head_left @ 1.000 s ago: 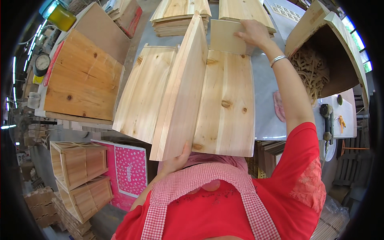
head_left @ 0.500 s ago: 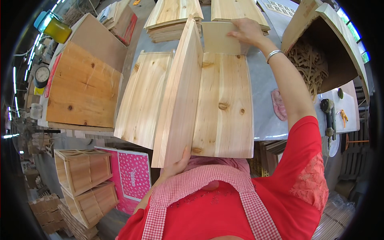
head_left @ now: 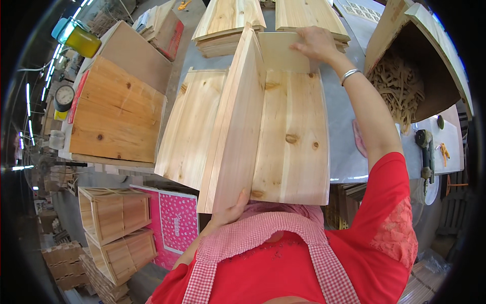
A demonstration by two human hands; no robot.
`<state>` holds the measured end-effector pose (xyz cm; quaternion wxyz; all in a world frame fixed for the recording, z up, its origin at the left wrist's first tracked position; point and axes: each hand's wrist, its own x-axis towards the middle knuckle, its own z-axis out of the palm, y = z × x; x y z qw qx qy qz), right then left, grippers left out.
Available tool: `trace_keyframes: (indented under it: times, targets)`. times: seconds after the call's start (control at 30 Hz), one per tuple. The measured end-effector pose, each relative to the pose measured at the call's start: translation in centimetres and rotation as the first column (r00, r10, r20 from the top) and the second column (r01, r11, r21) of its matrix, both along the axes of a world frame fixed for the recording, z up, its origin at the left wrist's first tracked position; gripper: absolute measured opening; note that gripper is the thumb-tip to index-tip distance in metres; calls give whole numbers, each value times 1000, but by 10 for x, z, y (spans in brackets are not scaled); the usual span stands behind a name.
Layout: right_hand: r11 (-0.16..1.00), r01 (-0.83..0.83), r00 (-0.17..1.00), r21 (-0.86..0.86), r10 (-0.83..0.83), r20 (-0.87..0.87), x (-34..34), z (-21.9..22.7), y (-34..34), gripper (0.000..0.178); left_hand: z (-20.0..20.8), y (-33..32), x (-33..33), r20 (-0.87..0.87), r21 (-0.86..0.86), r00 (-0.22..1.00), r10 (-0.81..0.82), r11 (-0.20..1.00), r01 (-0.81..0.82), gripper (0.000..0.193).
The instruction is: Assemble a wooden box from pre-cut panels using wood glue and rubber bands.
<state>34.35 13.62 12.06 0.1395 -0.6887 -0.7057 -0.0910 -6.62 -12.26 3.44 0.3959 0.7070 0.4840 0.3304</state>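
A knotty pine board [head_left: 291,152] lies flat on the table in front of me. Along its left edge stands a long wooden board [head_left: 238,137], upright on its side. My left hand [head_left: 233,212] grips the near end of this standing board, thumb against its right face; the other fingers are mostly hidden. At the far end, a thin beige panel [head_left: 283,53] stands crosswise between the boards. My right hand [head_left: 317,44] pinches the panel's upper right corner. Another pine board [head_left: 195,121] lies to the left of the standing one.
Stacked pine boards [head_left: 230,20] sit at the far side. To the right are a box of tan strips [head_left: 397,86], a pink cloth [head_left: 359,138], a power tool [head_left: 425,152] and orange-handled pliers [head_left: 444,153]. Leftward stand a large wooden box [head_left: 116,111] and a bottle [head_left: 76,38].
The whole view has shifted slightly, so things appear a little farther right and lower. Both hands keep their holds on the standing board and the beige panel.
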Motion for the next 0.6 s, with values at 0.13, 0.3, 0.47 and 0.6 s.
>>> trace_keyframes:
  times: [0.13,0.3,0.47,0.6]
  targets:
    - [1000,-5,1000,29,4,9,0,0,2,38,-2,2,1,-6,85,1000,-31,996,31,19]
    - [1000,-13,1000,11,14,-13,-4,3,-5,37,1,7,0,-54,164,991,-119,978,127,12]
    - [1000,-18,1000,22,18,5,-4,-4,-2,36,-3,3,-3,-61,23,995,-78,997,80,11]
    - [999,14,1000,-43,-14,1,-5,11,2,36,-6,1,-5,-68,75,995,-75,994,80,14]
